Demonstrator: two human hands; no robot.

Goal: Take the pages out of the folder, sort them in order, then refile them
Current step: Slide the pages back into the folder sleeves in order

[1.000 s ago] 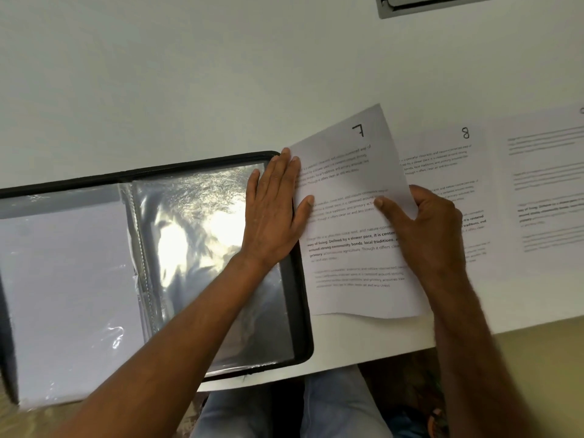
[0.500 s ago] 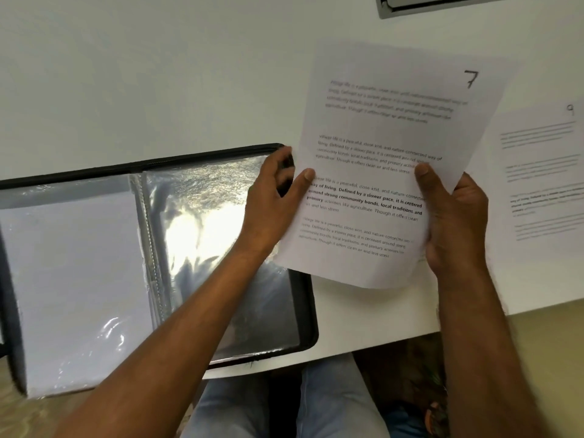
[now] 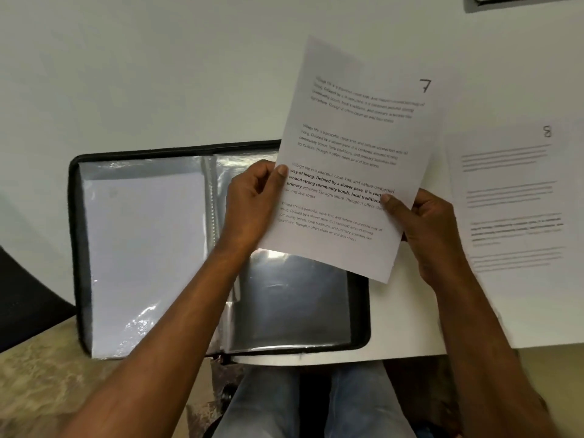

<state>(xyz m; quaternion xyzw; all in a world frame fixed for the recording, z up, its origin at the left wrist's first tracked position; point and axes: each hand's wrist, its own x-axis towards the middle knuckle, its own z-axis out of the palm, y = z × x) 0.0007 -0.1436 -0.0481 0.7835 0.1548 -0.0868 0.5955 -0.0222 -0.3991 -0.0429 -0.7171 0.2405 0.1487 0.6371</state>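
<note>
A black folder (image 3: pixel 73 235) lies open on the white table, with clear plastic sleeves on both sides. The left sleeve (image 3: pixel 142 248) holds white paper; the right sleeve (image 3: pixel 294 301) looks empty and shiny. Both hands hold a printed page marked 7 (image 3: pixel 354 147) in the air above the folder's right edge, tilted to the right. My left hand (image 3: pixel 252 200) pinches its left edge and my right hand (image 3: pixel 423 226) grips its lower right edge. A page marked 8 (image 3: pixel 512 197) lies flat on the table to the right.
The white table (image 3: pixel 158 74) stretches behind the folder, and its front edge runs just past the folder's bottom. A grey object (image 3: pixel 521 1) sits at the top right corner. A dark shape (image 3: pixel 25 295) is at the far left. My legs in jeans (image 3: pixel 278 403) are below.
Page 7 was lying on the table beside the folder with my left hand flat on the right sleeve; both hands have since lifted it and hold it in the air.
</note>
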